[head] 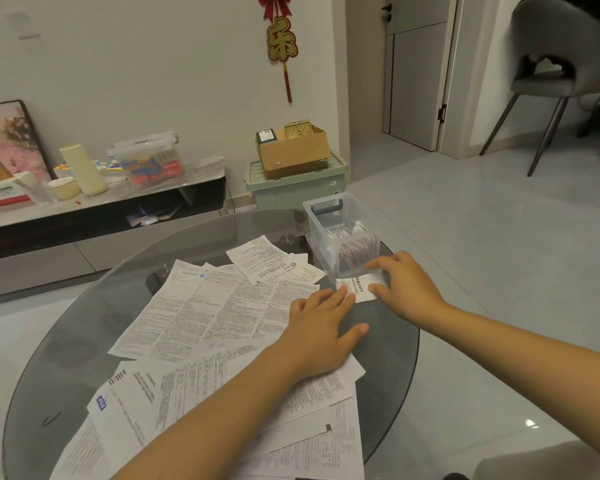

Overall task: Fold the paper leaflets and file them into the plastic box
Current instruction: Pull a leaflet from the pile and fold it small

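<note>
Both hands partly cover the folded leaflet (357,287), which lies on the table (392,344) just before the box (340,233), long axis left-right. Left hand (321,327) presses flat; right hand (400,284) pinches its right end.

A home living room: a low TV cabinet (101,202) with clutter, red festive wall ornament (280,46), round glass table (388,358).

I note the plastic box (340,233) at the desk's (388,341) far right, folded leaflets (352,242) standing inside. Folded leaflet (359,287) lies just before it. Unfolded leaflets (201,306) spread leftward and nearer.
</note>
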